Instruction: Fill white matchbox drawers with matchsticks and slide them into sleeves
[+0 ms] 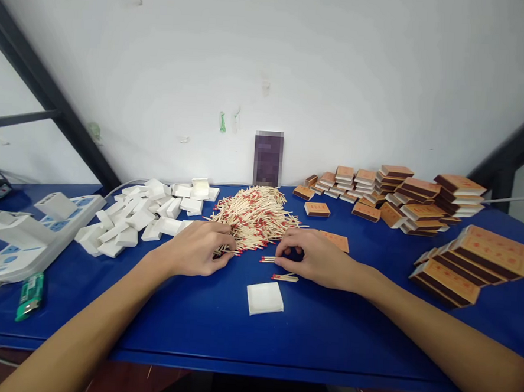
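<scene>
A large heap of red-tipped matches (258, 216) lies in the middle of the blue table. At its left edge my left hand (203, 248) is closed, its fingertips pinching matches at the heap's border. My right hand (309, 258) pinches a few matches (267, 259) between thumb and forefinger, their red heads pointing left. Just below that hand, a small bunch of matches (285, 277) rests on the table. Nearer me lies a single white matchbox tray (265, 298). An orange matchbox sleeve (336, 242) is partly hidden behind my right hand.
White matchbox trays (141, 212) are piled at the left, beside a power strip (60, 231) and a green packet (30, 297). Stacked orange matchboxes (415, 199) fill the right side, with more (484, 257) closer. A dark blurred panel (268, 159) stands against the wall.
</scene>
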### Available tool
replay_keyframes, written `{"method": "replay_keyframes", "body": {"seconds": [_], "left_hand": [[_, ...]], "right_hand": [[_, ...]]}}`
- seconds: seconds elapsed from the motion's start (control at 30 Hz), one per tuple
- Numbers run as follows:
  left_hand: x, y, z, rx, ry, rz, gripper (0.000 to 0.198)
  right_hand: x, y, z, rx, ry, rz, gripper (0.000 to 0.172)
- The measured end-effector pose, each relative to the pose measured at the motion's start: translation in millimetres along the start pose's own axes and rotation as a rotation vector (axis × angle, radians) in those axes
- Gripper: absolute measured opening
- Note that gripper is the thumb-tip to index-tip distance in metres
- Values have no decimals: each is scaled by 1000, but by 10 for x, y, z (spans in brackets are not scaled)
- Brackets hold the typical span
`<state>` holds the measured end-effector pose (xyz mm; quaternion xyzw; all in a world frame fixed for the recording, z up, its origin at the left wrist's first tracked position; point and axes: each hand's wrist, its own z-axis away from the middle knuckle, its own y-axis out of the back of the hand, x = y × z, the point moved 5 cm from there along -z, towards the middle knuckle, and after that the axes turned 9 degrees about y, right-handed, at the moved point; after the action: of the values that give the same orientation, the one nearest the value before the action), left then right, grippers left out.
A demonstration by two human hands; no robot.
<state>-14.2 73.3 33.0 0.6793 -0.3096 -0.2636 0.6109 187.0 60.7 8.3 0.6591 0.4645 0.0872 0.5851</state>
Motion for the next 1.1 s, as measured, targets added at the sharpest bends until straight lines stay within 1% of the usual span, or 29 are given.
{"method": "replay_keyframes", "body": {"seconds": [0.2, 0.3, 0.43, 0.53, 0.63, 0.7, 0.77, 0.83, 0.93, 1.0, 1.1], "left_hand": [[21, -17, -10, -33, 7, 8, 17], [46, -38, -15, -47, 14, 14, 17], [84, -48, -13, -73, 22, 28, 12], [101, -51, -2, -87, 25, 0, 10], [102, -59, 8, -89, 26, -38, 10], [104, -55, 7, -80, 24, -18, 9], [114, -31, -1, -51, 26, 56, 8], [130, 12, -16, 3, 40, 175, 6], [177, 84, -39, 151, 44, 360, 3], [221, 103, -49, 258, 33, 428, 3], [287, 60, -71, 344, 23, 441, 3]], "right_hand": [[-47, 14, -6, 7, 23, -17, 10], [-65, 57, -15, 70, 40, -24, 14], [-84, 110, -22, 150, 57, -34, 19], [-101, 117, -13, 179, 64, -36, 17], [-101, 109, 4, 197, 45, -52, 10], [-101, 110, 10, 213, 31, -68, 14], [-116, 121, 8, 234, 32, -81, 17], [-149, 135, 0, 254, 47, -90, 15], [-210, 131, -22, 261, 66, -141, 12], [-236, 111, -39, 270, 54, -237, 12], [-244, 74, -56, 326, 8, -418, 12]]}}
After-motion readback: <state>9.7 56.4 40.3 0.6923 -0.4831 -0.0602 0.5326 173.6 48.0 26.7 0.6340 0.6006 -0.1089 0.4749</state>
